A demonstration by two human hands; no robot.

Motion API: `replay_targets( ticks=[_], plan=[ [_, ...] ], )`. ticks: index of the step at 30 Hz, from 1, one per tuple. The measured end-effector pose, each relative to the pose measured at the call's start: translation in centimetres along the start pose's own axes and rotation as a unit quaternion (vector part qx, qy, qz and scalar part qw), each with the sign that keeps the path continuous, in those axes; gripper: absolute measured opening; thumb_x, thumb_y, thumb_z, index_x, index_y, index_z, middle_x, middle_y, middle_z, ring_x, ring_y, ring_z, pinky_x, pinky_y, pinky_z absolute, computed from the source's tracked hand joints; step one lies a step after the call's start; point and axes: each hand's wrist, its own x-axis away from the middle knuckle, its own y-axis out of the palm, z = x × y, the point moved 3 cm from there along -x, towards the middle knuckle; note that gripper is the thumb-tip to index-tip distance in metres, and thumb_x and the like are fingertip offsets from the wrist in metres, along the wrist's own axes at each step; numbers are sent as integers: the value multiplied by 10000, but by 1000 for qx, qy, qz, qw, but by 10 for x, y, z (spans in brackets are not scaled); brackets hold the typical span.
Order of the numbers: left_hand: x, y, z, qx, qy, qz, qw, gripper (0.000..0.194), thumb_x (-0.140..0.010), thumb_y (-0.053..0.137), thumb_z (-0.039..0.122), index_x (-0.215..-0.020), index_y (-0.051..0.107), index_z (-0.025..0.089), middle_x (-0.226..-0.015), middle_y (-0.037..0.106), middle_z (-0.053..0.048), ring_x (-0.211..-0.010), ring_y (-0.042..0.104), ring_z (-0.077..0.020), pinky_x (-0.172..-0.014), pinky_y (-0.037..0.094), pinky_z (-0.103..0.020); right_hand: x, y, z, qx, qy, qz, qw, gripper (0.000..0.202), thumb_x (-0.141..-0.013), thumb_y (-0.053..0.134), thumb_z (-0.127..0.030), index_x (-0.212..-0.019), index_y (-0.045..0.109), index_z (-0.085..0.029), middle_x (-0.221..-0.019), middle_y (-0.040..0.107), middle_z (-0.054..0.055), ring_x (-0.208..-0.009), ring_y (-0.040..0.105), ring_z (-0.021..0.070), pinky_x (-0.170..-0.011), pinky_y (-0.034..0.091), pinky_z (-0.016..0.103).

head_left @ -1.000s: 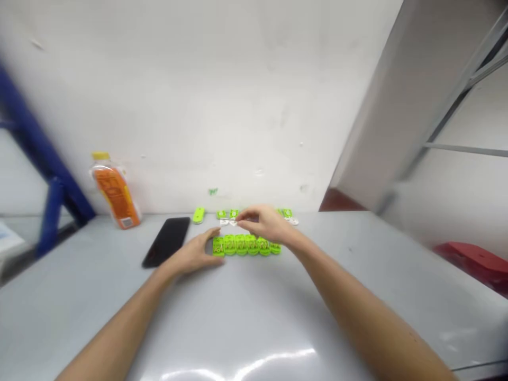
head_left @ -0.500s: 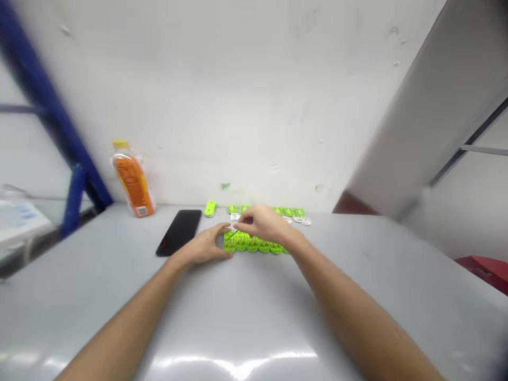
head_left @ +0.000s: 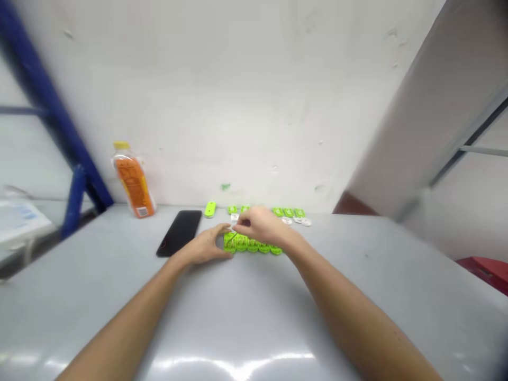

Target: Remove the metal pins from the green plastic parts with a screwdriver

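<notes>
A row of bright green casings (head_left: 253, 245) with small parts inside lies on the grey table. My left hand (head_left: 206, 245) is at the row's left end, thumb and forefinger apart, at the near and far edges of the leftmost casing (head_left: 229, 243). Whether the fingertips press on it I cannot tell. Above the row, my right hand (head_left: 260, 225) pinches a thin dark stick-like tool (head_left: 234, 236), its tip pointing down at that leftmost casing. The tool's kind is too small to make out. My right hand hides part of the pieces behind it.
Behind the row stand small green covers (head_left: 288, 212) and white oval pieces (head_left: 306, 222). A lone green casing (head_left: 210, 209), a black phone (head_left: 179, 233) and an orange-labelled bottle (head_left: 134, 182) are to the left. A white wall (head_left: 246, 106) bounds the table's back.
My right hand has shifted slightly left with the thin tool, still over the leftmost casing. My left hand has stayed in place.
</notes>
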Motion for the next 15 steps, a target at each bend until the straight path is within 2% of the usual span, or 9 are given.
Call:
replay_targets(
  ticks=[3, 8, 12, 15],
  plan=[
    [0, 0, 1, -2, -2, -3, 1000, 780, -609, 675, 395, -1322, 382, 271, -1332, 483, -47, -1233, 419, -263, -994, 348, -352, -1, 0, -3, 36, -1, 1, 999, 242, -836, 494, -334, -728, 638, -172, -655, 631, 7, -557, 499, 99, -504, 289, 219],
    [0, -1, 4, -9, 2, -10, 1000, 787, -621, 667, 385, -1337, 367, 258, -1347, 467, -56, -1215, 436, -262, -965, 369, -351, -5, 8, -13, 118, 50, 101, 987, 311, -886, 404, -470, -936, 539, -195, -707, 655, 21, -644, 577, 167, -542, 316, 243],
    [1, -2, 7, -9, 6, -12, 1000, 741, -629, 661, 369, -1313, 403, 253, -1324, 493, -44, -1159, 485, -270, -931, 389, -345, -8, 18, -19, 131, 58, 115, 983, 280, -907, 396, -430, -1020, 464, -182, -787, 666, 38, -683, 601, 167, -569, 340, 243],
    [2, -2, 10, -9, 0, -17, 1000, 712, -640, 651, 364, -1303, 413, 259, -1300, 516, -34, -1116, 516, -270, -910, 401, -345, -8, 19, -20, 150, 53, 109, 981, 265, -914, 379, -415, -1024, 460, -187, -778, 667, 36, -687, 609, 182, -567, 344, 249]
  ],
)
